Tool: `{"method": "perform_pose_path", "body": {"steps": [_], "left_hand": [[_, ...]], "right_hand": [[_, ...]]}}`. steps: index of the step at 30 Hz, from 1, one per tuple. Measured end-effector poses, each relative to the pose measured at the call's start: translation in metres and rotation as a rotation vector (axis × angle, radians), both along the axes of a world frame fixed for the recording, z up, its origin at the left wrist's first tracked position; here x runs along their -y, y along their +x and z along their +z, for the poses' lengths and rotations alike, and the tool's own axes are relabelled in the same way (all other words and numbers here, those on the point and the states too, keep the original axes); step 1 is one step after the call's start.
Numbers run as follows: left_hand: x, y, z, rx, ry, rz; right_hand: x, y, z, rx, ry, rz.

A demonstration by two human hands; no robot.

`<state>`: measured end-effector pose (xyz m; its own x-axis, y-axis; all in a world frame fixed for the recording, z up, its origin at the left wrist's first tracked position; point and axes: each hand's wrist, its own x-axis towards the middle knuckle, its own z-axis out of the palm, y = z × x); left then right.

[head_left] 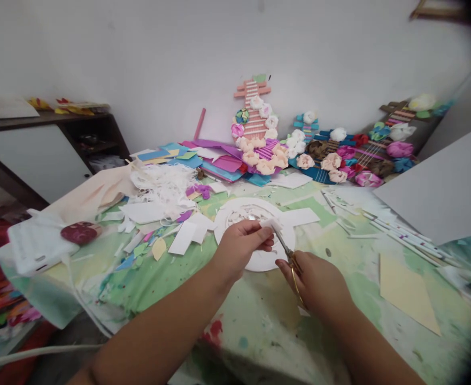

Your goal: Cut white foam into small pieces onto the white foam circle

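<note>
My left hand [243, 243] pinches a small piece of white paper [268, 224] between thumb and fingers. In my right hand [319, 278] is a pair of scissors [286, 248] with gold-coloured handles, its blades pointing up and left to the edge of that paper. Under both hands lies a round white plate [223, 227] with small white cut pieces [243, 213] on it. Just right of the plate is a white paper strip [300, 216], and to its left are white paper rectangles [187, 235]. Whether the blades are closed on the paper I cannot tell.
Shredded white paper [161, 184] and stacked coloured sheets [219, 160] cover the back left. Paper-flower guitar models [255, 123] lean on the wall. At left sits a white device [38, 246] with a cable. Rolled paper sticks [403, 238] and a cream sheet [407, 291] lie right.
</note>
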<state>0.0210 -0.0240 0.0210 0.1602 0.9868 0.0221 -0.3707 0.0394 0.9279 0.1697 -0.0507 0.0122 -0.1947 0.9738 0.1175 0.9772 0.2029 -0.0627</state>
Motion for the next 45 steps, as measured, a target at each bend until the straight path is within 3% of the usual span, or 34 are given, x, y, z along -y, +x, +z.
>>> {"method": "perform_pose_path", "body": {"steps": [11,30,40,45], "left_hand": [[0.003,-0.004,0.004,-0.172,0.064,-0.054],[-0.001,-0.001,0.001,-0.127,0.012,-0.062],[-0.007,-0.002,-0.004,-0.083,-0.099,0.04],[-0.005,-0.002,-0.002,-0.15,-0.131,-0.114]], "right_hand": [[0.004,0.001,-0.001,-0.033,-0.039,0.018],[-0.002,0.001,-0.012,-0.088,-0.045,0.064],[-0.014,0.015,-0.008,-0.33,-0.196,-0.078],[-0.021,0.015,0.003,-0.721,-0.179,-0.226]]}}
